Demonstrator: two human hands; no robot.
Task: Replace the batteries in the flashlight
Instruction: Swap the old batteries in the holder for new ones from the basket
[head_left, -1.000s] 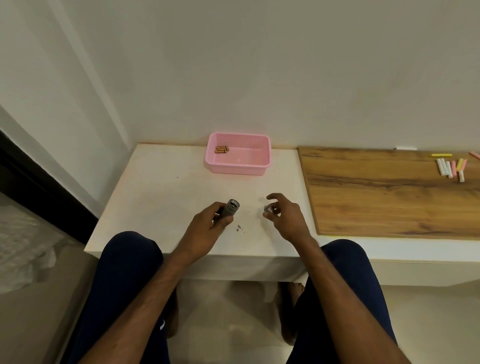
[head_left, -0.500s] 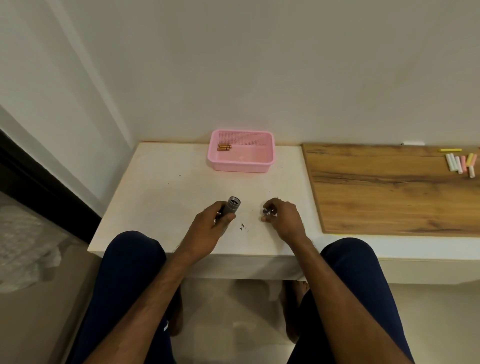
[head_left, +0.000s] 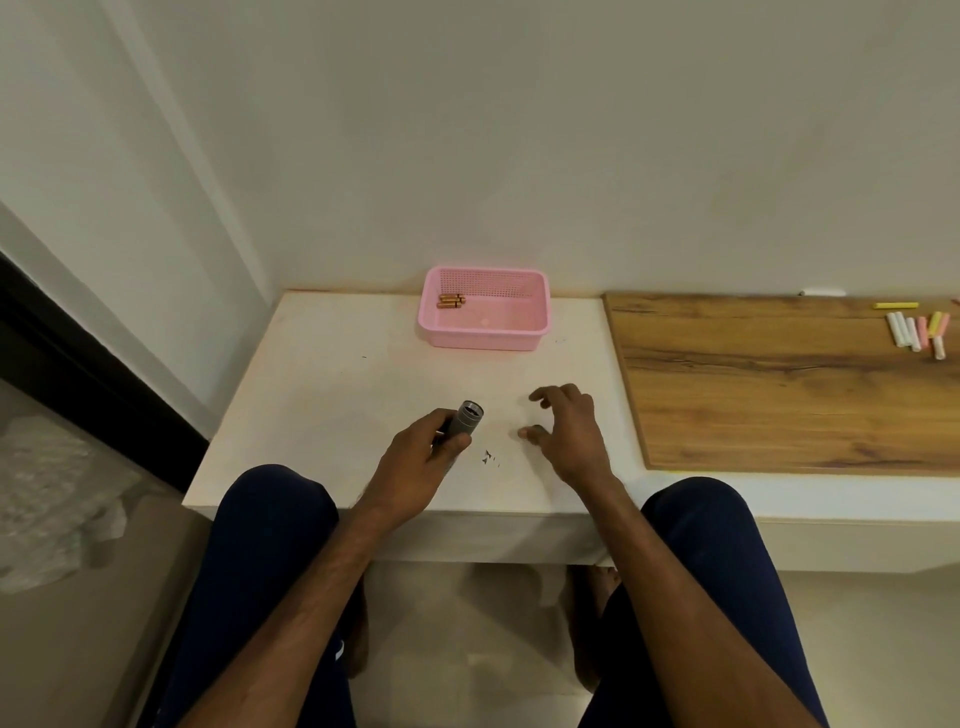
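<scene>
Two hands hovered over the near edge of a white table (head_left: 337, 374), their roles apparently divided. The left hand (head_left: 415, 467) was wrapped round the flashlight (head_left: 464, 422), tilting its open end up and away from the palm, probably to steady the barrel and present its mouth to the free hand. The right hand (head_left: 566, 431), just right of that grip, was slack with fingers spread and clasped nothing I could see, though whether a small part lay beneath it could not be told. Well beyond the grip, against the wall, sat a pink basket (head_left: 483, 340), likely a holding place within reach yet clear of the work. In its back left corner lay a few copper-coloured batteries (head_left: 451, 301); fresh or spent, I could not tell. Judging by the open barrel, the swap seemed midway. Plain pale wall rose behind everything, a dark strip ran far left of the grip, and beige floor showed below between knees in dark blue. Right of the grip the table met a wooden board (head_left: 779, 384), with sticks of chalk (head_left: 917, 330) at its far corner, well apart from the hands. Tiny dark specks (head_left: 488, 457) dotted the table between the two hands.
</scene>
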